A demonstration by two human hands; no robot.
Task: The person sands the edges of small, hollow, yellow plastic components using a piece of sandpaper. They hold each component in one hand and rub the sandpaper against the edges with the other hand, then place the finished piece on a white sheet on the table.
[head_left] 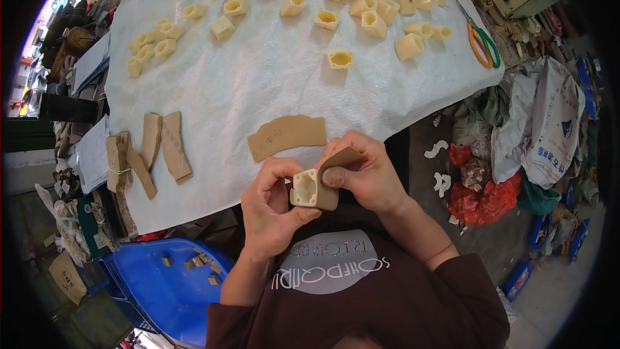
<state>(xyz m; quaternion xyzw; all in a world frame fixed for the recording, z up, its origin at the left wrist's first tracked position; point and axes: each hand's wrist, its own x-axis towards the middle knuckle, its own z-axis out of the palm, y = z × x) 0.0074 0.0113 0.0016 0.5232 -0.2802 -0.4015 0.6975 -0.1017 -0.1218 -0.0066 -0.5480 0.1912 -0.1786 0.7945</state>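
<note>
Between my two hands, just past the table's near edge, is a hollow cream-coloured block (305,187) with its opening facing up. My left hand (271,197) grips the block, thumb at its lower edge and fingers behind it. With its thumb on top, my right hand (368,171) pinches a tan sheet strip (342,160) that bends around the block's right side. Part of the strip is hidden by the fingers. A curved tan sheet piece (287,136) with faint marks lies flat on the table just beyond my hands.
Many hollow cream blocks (374,24) are spread over the white-covered table (213,77). Tan strips (174,145) lie at left. Scissors (483,45) with orange and green handles rest at the right edge. A blue tub (171,291) holds small wrapped blocks; red bags (487,200) sit on the floor.
</note>
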